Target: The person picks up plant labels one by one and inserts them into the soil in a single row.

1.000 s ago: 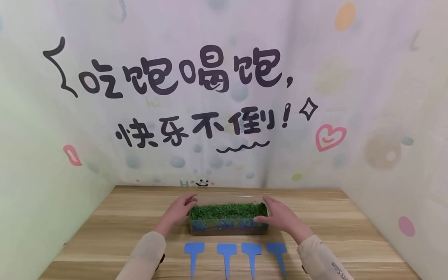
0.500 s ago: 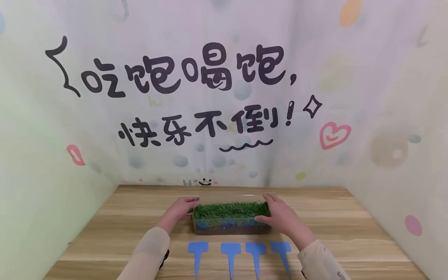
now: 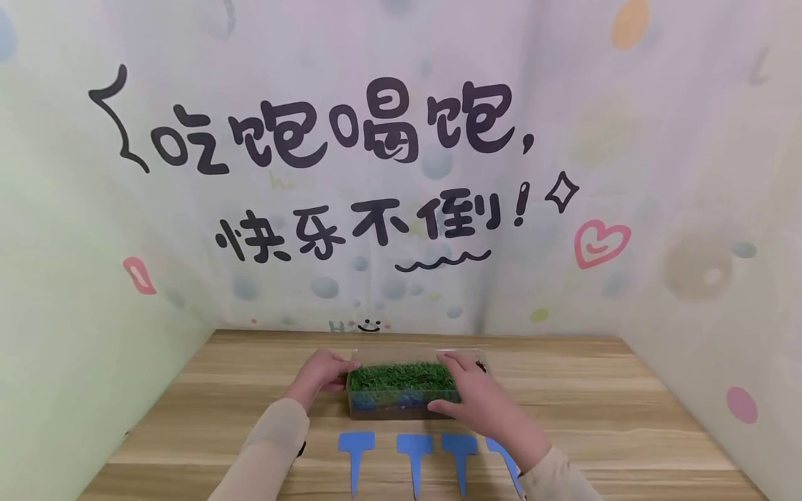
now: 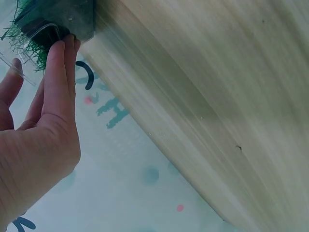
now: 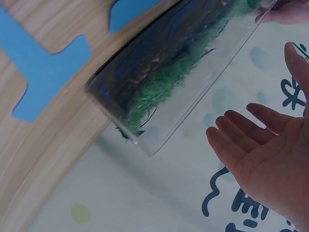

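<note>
The left hand [image 3: 321, 372] touches the left end of a clear box [image 3: 388, 411], fingers straight against it. The right hand [image 3: 485, 403] has its fingers extended and spread, just apart from the box in the right wrist view. The box is long, rectangular and see-through, standing upright mid-table towards the back; green grass-like turf [image 3: 401, 376] fills it to below the rim, with a dark layer and bluish patches underneath. In front of it, on the wood-grain table [image 3: 244, 379], lie four plain blue T-shaped tags [image 3: 415, 444], the rightmost partly hidden by the right arm. Behind, the pale backdrop [image 3: 388, 42] carries black lettering [image 3: 379, 206] reading "吃饱喝饱,快乐不倒!", with a pink heart [image 3: 599, 247] beside it.
</note>
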A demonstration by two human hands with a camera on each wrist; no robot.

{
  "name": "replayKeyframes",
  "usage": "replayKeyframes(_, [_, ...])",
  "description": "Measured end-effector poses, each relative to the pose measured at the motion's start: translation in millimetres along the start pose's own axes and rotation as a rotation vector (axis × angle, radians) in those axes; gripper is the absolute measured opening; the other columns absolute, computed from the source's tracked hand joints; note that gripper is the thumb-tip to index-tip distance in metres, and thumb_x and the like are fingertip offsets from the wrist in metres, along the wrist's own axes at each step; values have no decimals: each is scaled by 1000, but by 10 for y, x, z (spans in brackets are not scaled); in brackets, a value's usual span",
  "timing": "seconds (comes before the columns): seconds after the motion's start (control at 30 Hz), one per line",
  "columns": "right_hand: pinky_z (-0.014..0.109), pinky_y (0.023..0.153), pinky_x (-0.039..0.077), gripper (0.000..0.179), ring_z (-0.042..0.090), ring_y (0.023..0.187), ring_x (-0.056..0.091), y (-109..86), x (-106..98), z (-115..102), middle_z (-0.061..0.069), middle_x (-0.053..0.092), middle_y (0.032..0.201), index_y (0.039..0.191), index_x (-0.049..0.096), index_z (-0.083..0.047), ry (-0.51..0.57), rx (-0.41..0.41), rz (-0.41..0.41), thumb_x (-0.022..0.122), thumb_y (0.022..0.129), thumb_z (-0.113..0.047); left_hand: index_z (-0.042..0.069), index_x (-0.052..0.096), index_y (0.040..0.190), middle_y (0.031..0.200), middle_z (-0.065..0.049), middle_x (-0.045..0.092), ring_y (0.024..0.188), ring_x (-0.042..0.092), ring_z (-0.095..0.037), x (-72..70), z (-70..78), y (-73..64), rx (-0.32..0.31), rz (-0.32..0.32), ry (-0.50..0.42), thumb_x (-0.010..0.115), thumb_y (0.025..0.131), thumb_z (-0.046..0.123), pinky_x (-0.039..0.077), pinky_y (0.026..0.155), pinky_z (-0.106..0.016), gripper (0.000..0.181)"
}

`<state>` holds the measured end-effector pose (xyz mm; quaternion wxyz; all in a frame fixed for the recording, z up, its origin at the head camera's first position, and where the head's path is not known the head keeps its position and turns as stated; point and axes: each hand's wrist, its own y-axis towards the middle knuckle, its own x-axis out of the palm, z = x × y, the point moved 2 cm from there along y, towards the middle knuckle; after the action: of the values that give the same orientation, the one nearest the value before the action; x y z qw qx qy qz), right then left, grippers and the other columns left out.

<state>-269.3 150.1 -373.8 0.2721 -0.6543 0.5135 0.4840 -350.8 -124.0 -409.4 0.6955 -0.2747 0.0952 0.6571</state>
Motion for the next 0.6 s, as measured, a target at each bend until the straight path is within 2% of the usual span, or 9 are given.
replayKeyframes(0.13, [55,103,48,81,39,137,47,-11,27,-93,15,41,156,150,43,-7,-3,-21,-16,74,86,-46,-8,71,104,88,-13,71,70,68,-13,-11,7,-7,1,-14,27,67,96,22,62,74,-33,32])
replayKeyframes(0.33, [53,102,49,76,39,135,50,4,83,-222,15,46,152,148,46,-8,-16,-98,-76,72,87,-47,-10,67,103,86,-16,72,68,69,-14,-33,7,-5,-22,-37,39,67,96,23,62,73,-32,34])
replayKeyframes(0.6, [46,97,53,69,31,127,58,16,159,-411,9,54,146,143,53,-11,-70,-154,-112,71,88,-48,-10,68,101,84,-16,73,60,66,-11,-26,42,34,-39,-49,51,69,95,25,61,70,-28,36])
